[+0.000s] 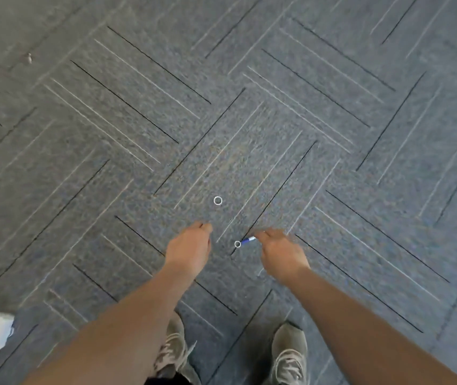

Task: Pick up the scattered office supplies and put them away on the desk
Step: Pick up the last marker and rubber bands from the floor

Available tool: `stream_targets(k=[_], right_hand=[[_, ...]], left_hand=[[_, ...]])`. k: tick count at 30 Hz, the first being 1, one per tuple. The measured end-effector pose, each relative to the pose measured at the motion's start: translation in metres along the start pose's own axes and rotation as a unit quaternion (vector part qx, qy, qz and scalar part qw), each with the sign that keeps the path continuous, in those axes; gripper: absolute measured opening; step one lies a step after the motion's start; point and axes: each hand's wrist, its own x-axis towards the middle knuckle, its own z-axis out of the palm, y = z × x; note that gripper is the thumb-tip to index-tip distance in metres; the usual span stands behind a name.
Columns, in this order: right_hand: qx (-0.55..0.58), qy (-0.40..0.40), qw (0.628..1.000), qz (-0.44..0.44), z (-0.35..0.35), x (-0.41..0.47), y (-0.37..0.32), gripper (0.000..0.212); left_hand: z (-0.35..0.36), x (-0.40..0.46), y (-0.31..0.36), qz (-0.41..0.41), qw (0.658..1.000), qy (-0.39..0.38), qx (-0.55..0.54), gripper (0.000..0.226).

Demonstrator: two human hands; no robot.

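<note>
My right hand [280, 252] pinches the blue pen [248, 240] just above the carpet [110, 134], w/ one ring [237, 244] at its tip, another ring [218, 200] farther out, left hand [190, 248] loosely curled, holding nothing.

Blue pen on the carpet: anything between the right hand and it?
Nothing visible. The right hand is right at the blue pen, fingertips at its near end; whether they touch it is blurred. A small ring lies at the pen's far tip, beyond the hand's path. Bare carpet elsewhere.
</note>
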Motion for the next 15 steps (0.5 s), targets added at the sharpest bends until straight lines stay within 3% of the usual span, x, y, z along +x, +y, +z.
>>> stream_targets(k=[3, 7, 11, 15], right_hand=[[-0.036, -0.004, 0.999, -0.016, 0.065, 0.057, 0.02, 0.054], [-0.131, 0.024, 0.987, -0.086, 0.123, 0.114, 0.043, 0.059], [-0.188, 0.043, 0.967, -0.168, 0.142, 0.143, 0.054, 0.042], [-0.093, 0.042, 0.984, -0.145, 0.135, 0.147, 0.052, 0.028]], left_hand=[[0.06, 0.06, -0.022, 0.02, 0.999, 0.026, 0.022, 0.006], [0.108, 0.13, -0.037, 0.059, 0.995, 0.067, 0.043, 0.019], [0.132, 0.179, -0.045, 0.076, 0.99, 0.091, 0.072, 0.029], [0.143, 0.199, -0.043, 0.108, 0.981, 0.131, 0.099, 0.019]])
